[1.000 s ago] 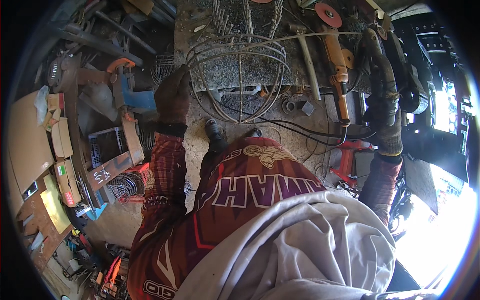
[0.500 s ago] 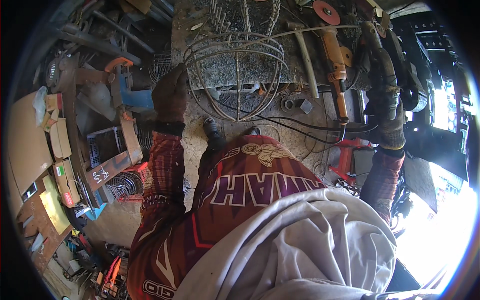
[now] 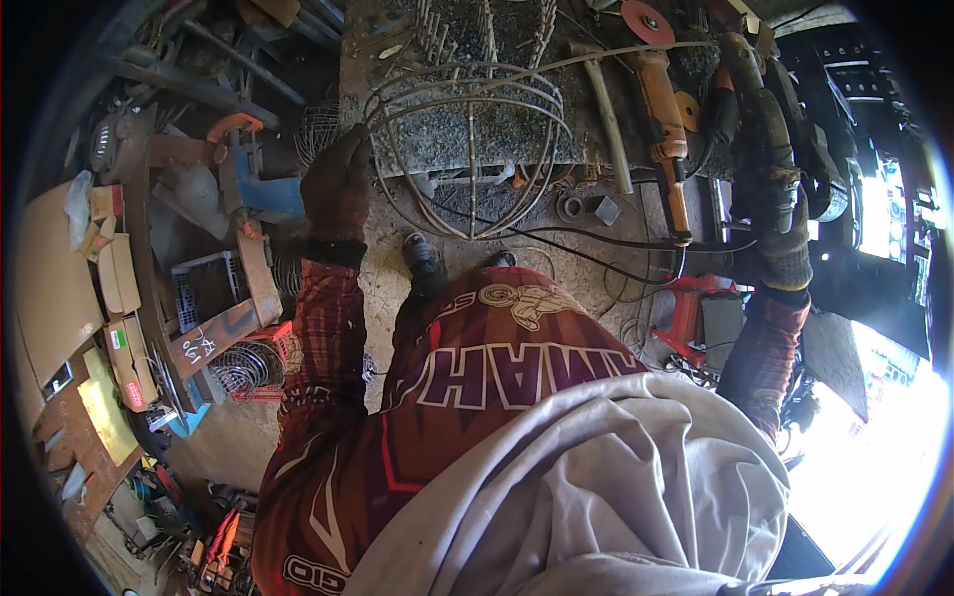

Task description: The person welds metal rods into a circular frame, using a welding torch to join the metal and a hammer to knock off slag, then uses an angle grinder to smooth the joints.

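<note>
My left hand [image 3: 336, 189], in a dark glove, is closed on the left side of a round wire frame [image 3: 472, 149]. The frame is made of several bent metal hoops with a straight bar down its middle, and it sits over the front edge of the workbench [image 3: 397, 159]. On the right, my gloved right hand [image 3: 783, 253] is wrapped round the lower end of a long grey tube-shaped tool [image 3: 763, 129], whose exact kind I cannot make out. Between the two lie an orange angle grinder [image 3: 661, 109] with a red disc and a hammer [image 3: 606, 119].
Upright metal pegs [image 3: 487, 35] stand at the back of the bench. A black cable [image 3: 586, 260] crosses below its edge, near a red metal stand [image 3: 686, 313]. Shelving with cardboard boxes [image 3: 117, 273] and a blue metal part [image 3: 263, 189] fills the left side.
My right hand and the grey tool have shifted slightly to the right, uncovering more of an orange and black tool beside them. The left hand and wire frame have barely moved.
</note>
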`<move>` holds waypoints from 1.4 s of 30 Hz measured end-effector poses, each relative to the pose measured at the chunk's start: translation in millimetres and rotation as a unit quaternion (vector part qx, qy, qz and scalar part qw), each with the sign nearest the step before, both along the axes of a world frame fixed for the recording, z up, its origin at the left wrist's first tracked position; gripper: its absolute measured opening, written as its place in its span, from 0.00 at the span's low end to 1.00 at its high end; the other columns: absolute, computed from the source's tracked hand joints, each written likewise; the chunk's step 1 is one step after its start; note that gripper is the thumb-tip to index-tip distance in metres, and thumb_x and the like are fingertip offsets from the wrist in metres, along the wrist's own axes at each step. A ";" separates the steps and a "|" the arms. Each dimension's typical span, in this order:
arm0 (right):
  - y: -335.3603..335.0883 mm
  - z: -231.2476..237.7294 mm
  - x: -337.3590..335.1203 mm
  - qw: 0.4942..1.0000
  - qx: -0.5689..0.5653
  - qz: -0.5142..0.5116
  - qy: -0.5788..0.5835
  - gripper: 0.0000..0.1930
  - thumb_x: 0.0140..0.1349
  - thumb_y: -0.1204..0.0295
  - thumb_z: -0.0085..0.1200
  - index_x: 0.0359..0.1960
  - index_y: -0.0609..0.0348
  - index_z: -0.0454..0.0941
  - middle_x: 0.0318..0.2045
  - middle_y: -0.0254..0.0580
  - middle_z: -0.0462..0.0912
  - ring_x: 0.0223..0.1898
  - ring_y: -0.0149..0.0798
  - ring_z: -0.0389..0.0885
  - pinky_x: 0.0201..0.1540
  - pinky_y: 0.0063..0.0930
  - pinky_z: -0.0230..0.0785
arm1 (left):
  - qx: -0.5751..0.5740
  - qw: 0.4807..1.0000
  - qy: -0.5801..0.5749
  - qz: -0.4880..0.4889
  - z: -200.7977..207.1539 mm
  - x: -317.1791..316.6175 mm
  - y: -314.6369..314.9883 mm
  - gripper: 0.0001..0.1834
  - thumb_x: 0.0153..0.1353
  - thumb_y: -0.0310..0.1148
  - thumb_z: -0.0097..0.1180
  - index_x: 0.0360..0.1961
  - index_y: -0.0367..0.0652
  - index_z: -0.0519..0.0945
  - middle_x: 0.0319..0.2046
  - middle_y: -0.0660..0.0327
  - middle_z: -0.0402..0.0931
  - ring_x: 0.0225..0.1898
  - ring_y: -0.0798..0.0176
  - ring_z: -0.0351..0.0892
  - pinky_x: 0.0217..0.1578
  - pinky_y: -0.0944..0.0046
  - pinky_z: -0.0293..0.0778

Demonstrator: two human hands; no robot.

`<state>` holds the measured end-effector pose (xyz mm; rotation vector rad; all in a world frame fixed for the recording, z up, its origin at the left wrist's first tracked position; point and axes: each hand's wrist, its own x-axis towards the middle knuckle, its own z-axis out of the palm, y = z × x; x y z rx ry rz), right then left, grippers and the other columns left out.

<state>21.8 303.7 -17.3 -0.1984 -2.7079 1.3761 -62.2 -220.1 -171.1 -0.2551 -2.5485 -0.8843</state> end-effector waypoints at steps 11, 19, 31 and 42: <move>0.9 2.2 -13.7 1.000 0.002 0.002 0.013 0.16 0.70 0.67 0.49 0.55 0.62 0.72 0.40 0.46 0.83 0.34 0.36 0.84 0.35 0.31 0.79 | 0.041 0.998 -0.050 0.013 9.4 3.5 4.7 0.13 0.65 0.38 0.60 0.48 0.45 0.85 0.41 0.56 0.85 0.41 0.59 0.85 0.44 0.63 0.78; 0.7 4.1 -18.2 1.000 -0.002 0.000 0.019 0.17 0.70 0.67 0.49 0.56 0.61 0.72 0.40 0.45 0.83 0.35 0.36 0.84 0.36 0.31 0.78 | 0.034 0.999 -0.023 0.014 3.6 1.6 3.7 0.13 0.65 0.39 0.60 0.47 0.45 0.85 0.41 0.56 0.85 0.42 0.58 0.85 0.45 0.63 0.78; 2.3 -0.2 -7.1 1.000 0.001 -0.008 0.010 0.18 0.70 0.67 0.50 0.57 0.61 0.71 0.41 0.45 0.83 0.36 0.36 0.84 0.37 0.31 0.78 | -0.023 1.000 -0.007 0.007 1.6 -0.5 1.5 0.14 0.65 0.38 0.58 0.48 0.46 0.85 0.41 0.55 0.85 0.41 0.57 0.85 0.44 0.61 0.78; 0.1 -1.7 -13.4 1.000 0.001 -0.001 0.013 0.19 0.69 0.67 0.50 0.58 0.61 0.70 0.41 0.44 0.83 0.36 0.36 0.84 0.38 0.30 0.78 | -0.025 0.999 0.041 -0.017 -1.7 -1.2 -1.6 0.14 0.66 0.40 0.58 0.47 0.45 0.85 0.39 0.56 0.85 0.40 0.55 0.85 0.42 0.60 0.78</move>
